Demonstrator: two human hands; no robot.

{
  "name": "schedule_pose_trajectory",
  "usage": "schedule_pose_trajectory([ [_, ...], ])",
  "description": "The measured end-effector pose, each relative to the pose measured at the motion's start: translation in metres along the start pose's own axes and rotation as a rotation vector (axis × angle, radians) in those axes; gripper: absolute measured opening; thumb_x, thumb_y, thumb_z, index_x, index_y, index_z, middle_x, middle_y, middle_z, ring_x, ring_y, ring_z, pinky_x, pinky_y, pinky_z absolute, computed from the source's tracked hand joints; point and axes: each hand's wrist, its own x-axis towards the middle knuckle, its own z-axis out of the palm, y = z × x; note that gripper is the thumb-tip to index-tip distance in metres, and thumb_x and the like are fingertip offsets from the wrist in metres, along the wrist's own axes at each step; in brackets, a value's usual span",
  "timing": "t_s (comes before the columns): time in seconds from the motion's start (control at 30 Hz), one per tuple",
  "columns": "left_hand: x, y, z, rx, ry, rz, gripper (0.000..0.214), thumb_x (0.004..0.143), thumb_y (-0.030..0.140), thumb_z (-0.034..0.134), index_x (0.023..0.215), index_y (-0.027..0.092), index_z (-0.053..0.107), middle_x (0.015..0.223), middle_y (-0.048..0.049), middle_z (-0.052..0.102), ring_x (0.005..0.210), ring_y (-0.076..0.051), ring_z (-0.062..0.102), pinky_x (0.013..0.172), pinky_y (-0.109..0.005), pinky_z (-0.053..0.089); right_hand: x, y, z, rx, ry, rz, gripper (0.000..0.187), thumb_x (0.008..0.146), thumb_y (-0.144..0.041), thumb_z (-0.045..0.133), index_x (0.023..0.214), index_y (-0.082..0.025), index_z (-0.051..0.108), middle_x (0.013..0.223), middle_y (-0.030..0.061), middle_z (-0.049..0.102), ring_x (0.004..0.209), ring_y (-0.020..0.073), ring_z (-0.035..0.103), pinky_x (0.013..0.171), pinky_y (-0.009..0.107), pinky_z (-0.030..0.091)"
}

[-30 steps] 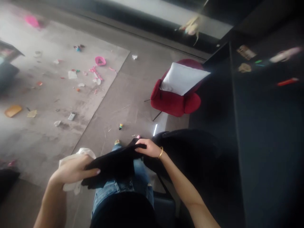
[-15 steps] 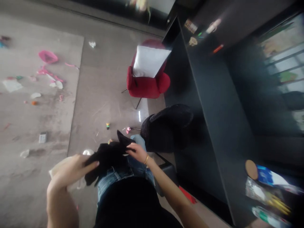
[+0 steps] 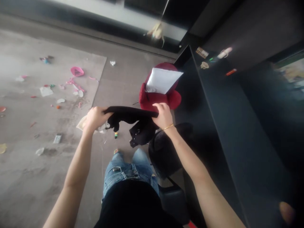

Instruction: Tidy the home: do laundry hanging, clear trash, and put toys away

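A black garment (image 3: 133, 117) is stretched between my two hands at arm's length over the floor, its lower part hanging loose. My left hand (image 3: 95, 117) is closed on its left end and also pinches a pale cloth (image 3: 83, 124) that hangs below it. My right hand (image 3: 163, 115), with a gold bangle on the wrist, is closed on the garment's right end. My jeans-clad legs (image 3: 127, 169) show beneath.
A red armchair (image 3: 159, 95) with a white cushion (image 3: 162, 81) stands ahead. A black upholstered chair (image 3: 166, 152) is beside my right leg. A long dark table (image 3: 232, 126) runs along the right. Pink toys and paper scraps (image 3: 71, 82) litter the grey rug at left.
Both hands rose from my lap and moved apart, pulling the bunched black garment out taut in front of me. The view swung back a little to the left.
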Motion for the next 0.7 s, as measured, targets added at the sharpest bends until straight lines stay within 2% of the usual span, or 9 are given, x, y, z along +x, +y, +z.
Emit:
schedule_pose_trajectory([
  [0.13, 0.031, 0.028, -0.022, 0.163, 0.183, -0.020, 0.040, 0.090, 0.045, 0.051, 0.111, 0.021, 0.075, 0.097, -0.0153, 0.074, 0.097, -0.034, 0.068, 0.082, -0.041, 0.048, 0.035, 0.012, -0.023, -0.115, -0.209, 0.197, 0.030, 0.081, -0.025, 0.067, 0.110, -0.018, 0.071, 0.099, 0.0137, 0.071, 0.093, 0.0318, 0.068, 0.085, 0.045, 0.054],
  [0.2, 0.045, 0.043, -0.027, 0.254, 0.212, 0.005, 0.044, 0.094, 0.043, 0.045, 0.118, 0.020, 0.073, 0.102, -0.0181, 0.073, 0.102, -0.037, 0.067, 0.085, -0.045, 0.047, 0.051, 0.018, -0.032, -0.136, -0.206, 0.245, 0.038, 0.088, -0.024, 0.061, 0.124, -0.018, 0.067, 0.095, 0.0138, 0.073, 0.089, 0.0316, 0.070, 0.086, 0.046, 0.054],
  [0.3, 0.064, 0.067, -0.023, 0.358, 0.189, 0.036, 0.052, 0.099, 0.043, 0.034, 0.120, 0.014, 0.072, 0.105, -0.0219, 0.072, 0.103, -0.038, 0.068, 0.087, -0.047, 0.048, 0.075, 0.036, -0.041, -0.109, -0.090, 0.258, 0.050, 0.091, -0.019, 0.055, 0.141, -0.016, 0.055, 0.093, 0.0156, 0.074, 0.089, 0.0321, 0.071, 0.088, 0.048, 0.054],
  [0.4, 0.084, 0.096, -0.007, 0.398, 0.057, 0.054, 0.054, 0.098, 0.047, 0.037, 0.110, 0.011, 0.075, 0.105, -0.0248, 0.073, 0.101, -0.040, 0.069, 0.085, -0.047, 0.050, 0.100, 0.070, -0.048, -0.050, 0.044, 0.321, 0.043, 0.090, -0.018, 0.053, 0.132, -0.014, 0.062, 0.088, 0.0159, 0.074, 0.090, 0.0337, 0.072, 0.088, 0.049, 0.054],
  [0.5, 0.112, 0.136, 0.016, 0.318, -0.121, 0.152, 0.056, 0.096, 0.053, 0.040, 0.102, 0.012, 0.078, 0.101, -0.0246, 0.074, 0.098, -0.039, 0.071, 0.082, -0.043, 0.051, 0.127, 0.118, -0.052, 0.124, 0.231, 0.400, 0.040, 0.089, -0.015, 0.046, 0.124, -0.012, 0.065, 0.081, 0.0134, 0.074, 0.081, 0.0298, 0.073, 0.085, 0.045, 0.057],
  [0.6, 0.159, 0.185, 0.041, 0.146, -0.137, 0.209, 0.052, 0.097, 0.048, 0.039, 0.100, 0.014, 0.078, 0.099, -0.0208, 0.075, 0.095, -0.032, 0.072, 0.080, -0.036, 0.051, 0.162, 0.173, -0.052, 0.375, 0.365, 0.438, 0.041, 0.089, -0.017, 0.041, 0.122, -0.012, 0.065, 0.084, 0.0123, 0.074, 0.068, 0.0247, 0.073, 0.072, 0.040, 0.061],
  [0.7, 0.221, 0.238, 0.062, 0.008, -0.111, 0.187, 0.046, 0.096, 0.043, 0.041, 0.102, 0.015, 0.078, 0.099, -0.0179, 0.076, 0.094, -0.030, 0.072, 0.077, -0.032, 0.051, 0.203, 0.230, -0.052, 0.567, 0.446, 0.457, 0.039, 0.088, -0.023, 0.043, 0.118, -0.013, 0.066, 0.095, 0.0131, 0.075, 0.063, 0.0224, 0.073, 0.063, 0.038, 0.063],
])
